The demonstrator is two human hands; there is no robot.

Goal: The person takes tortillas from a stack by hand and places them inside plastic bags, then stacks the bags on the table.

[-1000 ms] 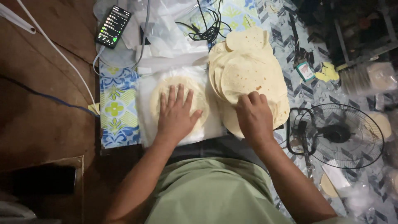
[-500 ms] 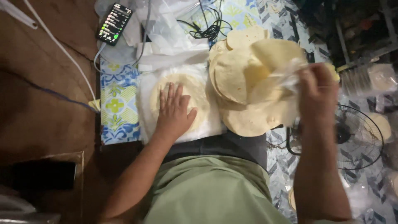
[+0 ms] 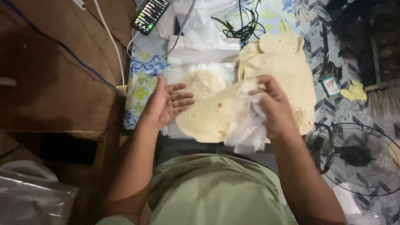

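Since a moment ago the right hand [image 3: 273,106], its grip pinching a flatbread [image 3: 208,116] and thin plastic sheet [image 3: 246,125], has carried them from the flatbread stack [image 3: 291,71] toward the left hand [image 3: 166,102], now lifted and spread.

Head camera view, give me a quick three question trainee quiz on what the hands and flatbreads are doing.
1. True or false: the right hand grips a flatbread together with a thin plastic sheet.
2. Which hand is open, fingers spread?
3. The phone lies: A) above the left hand, B) beside the floor fan, C) on the flatbread stack.

Key: 1 true; 2 left; 3 A.
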